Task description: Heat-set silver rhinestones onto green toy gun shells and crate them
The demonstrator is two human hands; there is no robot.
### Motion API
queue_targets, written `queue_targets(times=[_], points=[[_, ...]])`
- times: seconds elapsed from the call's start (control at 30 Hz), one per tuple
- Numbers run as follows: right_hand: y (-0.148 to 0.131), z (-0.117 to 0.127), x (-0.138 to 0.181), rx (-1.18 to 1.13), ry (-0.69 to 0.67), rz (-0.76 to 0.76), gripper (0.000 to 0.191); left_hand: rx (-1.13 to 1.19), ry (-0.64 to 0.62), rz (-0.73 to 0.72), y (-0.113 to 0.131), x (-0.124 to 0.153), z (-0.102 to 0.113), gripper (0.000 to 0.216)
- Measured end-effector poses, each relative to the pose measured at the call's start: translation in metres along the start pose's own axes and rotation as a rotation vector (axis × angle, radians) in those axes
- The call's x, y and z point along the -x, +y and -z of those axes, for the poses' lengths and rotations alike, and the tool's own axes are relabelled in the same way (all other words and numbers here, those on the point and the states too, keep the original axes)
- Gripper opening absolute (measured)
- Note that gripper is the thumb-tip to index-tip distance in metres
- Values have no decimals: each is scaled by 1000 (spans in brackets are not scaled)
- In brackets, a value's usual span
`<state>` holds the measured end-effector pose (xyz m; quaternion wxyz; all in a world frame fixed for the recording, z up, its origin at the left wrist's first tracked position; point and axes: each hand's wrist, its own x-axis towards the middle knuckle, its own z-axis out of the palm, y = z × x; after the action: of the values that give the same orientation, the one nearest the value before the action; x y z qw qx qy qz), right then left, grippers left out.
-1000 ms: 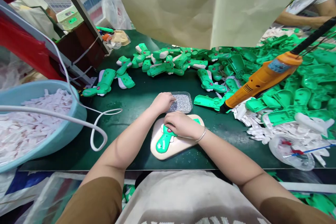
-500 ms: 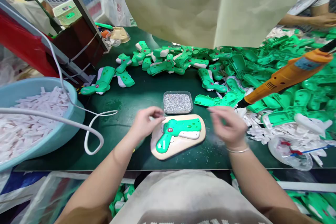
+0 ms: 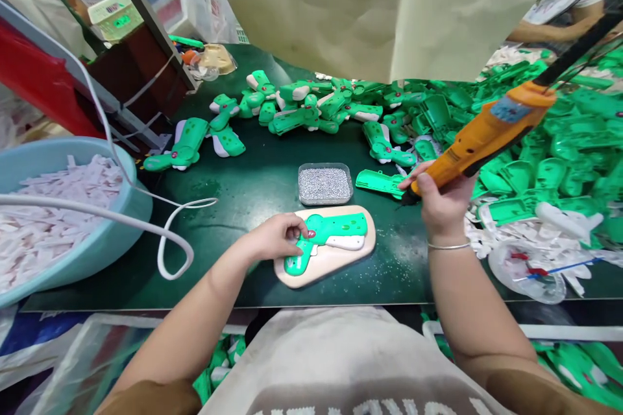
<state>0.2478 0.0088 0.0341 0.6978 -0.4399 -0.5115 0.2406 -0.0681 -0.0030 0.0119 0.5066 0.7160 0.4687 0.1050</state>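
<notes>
A green and white toy gun (image 3: 327,238) lies in a beige holder (image 3: 341,261) on the dark green table (image 3: 253,188). My left hand (image 3: 275,237) rests at the toy's grip end, fingers pinched together on something too small to make out. My right hand (image 3: 439,201) is wrapped round the lower end of an orange electric screwdriver (image 3: 481,133) that hangs from a black cable, its tip above the table right of the holder. A small clear tray of tiny silver screws (image 3: 325,183) sits just behind the holder.
Several assembled green toy guns (image 3: 302,110) lie at the back; green shells (image 3: 535,142) and white parts (image 3: 559,220) are heaped on the right. A blue basin of white parts (image 3: 53,207) and a white cable (image 3: 165,233) lie left. Another person's arm (image 3: 549,29) shows far right.
My left hand left the screw tray and came to the toy's grip end. My right hand lifted off the toy, swung right and took hold of the orange screwdriver.
</notes>
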Motion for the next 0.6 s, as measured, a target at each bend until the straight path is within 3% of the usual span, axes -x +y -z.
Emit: queue_targets(times=[0.07, 0.23, 0.33, 0.47, 0.6], points=[[-7, -18, 13, -89, -107, -30, 47, -22, -24, -11, 11, -19, 11, 18], [-8, -51, 28, -213, -214, -67, 67, -552, 276, -77, 39, -93, 14, 18], [-5, -58, 31, -261, -220, -92, 67, -702, 259, -44, 43, -122, 9, 10], [4, -60, 35, -201, -178, -131, 71, -721, 244, -69, 38, -128, 7, 12], [16, -59, 39, -210, -244, -148, 67, -730, 250, -101, 34, -121, 9, 21]])
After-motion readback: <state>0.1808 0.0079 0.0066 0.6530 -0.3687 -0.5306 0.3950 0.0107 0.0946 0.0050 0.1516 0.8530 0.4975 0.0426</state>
